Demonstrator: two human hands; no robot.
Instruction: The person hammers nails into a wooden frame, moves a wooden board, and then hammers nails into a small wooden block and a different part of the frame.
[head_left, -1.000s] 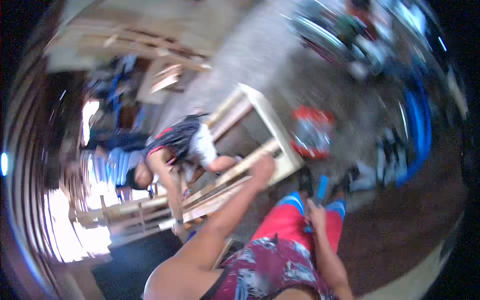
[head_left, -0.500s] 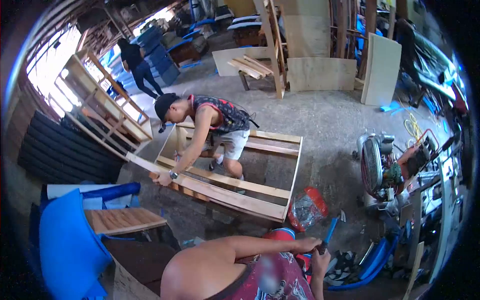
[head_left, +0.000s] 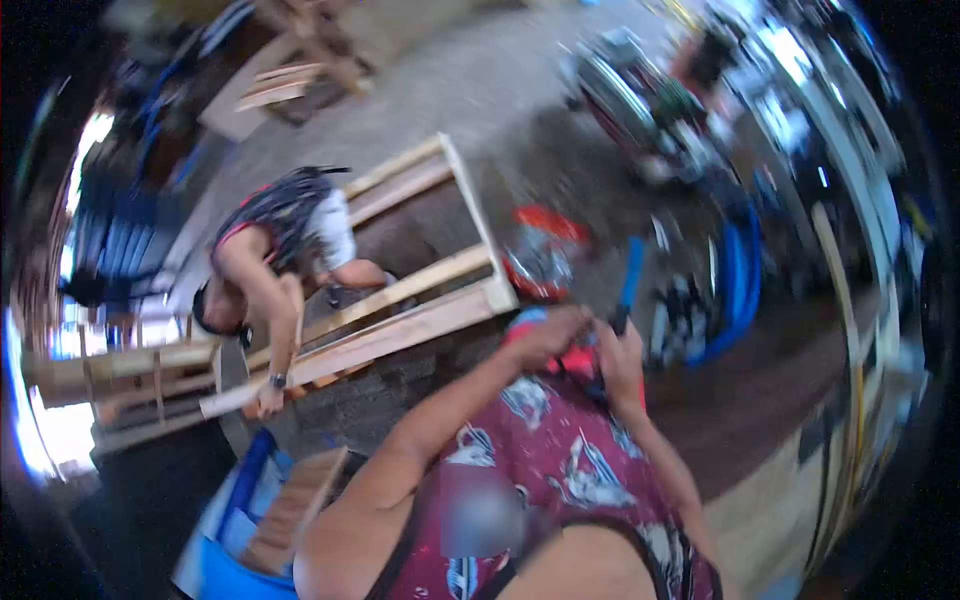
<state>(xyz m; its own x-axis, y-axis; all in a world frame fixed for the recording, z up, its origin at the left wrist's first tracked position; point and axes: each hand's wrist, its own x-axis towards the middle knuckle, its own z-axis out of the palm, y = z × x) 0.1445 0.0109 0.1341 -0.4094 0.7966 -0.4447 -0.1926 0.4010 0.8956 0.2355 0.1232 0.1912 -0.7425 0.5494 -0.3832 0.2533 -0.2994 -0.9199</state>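
My right hand point(head_left: 620, 355) is closed around the dark lower end of a long, narrow tool with a blue upper part point(head_left: 631, 272). Blur hides what kind of tool it is. Close beside it, in front of my waist, is my left hand point(head_left: 555, 335), its fingers smeared by motion. Something red point(head_left: 578, 361) shows between the two hands, against my patterned maroon top. Just beyond lies a red and clear plastic-wrapped bundle point(head_left: 540, 255).
A co-worker point(head_left: 275, 245) bends over a long wooden frame point(head_left: 400, 317), one hand at its end. A wheeled machine point(head_left: 630, 100) stands farther off. Blue curved pieces point(head_left: 738, 285) and dark scraps point(head_left: 682, 315) lie to the right. A wooden board point(head_left: 295, 505) is at lower left.
My view has swung right and downward, so the frame and co-worker sit farther left and tilted. My left hand has come slightly away from the tool; my right hand still holds it.
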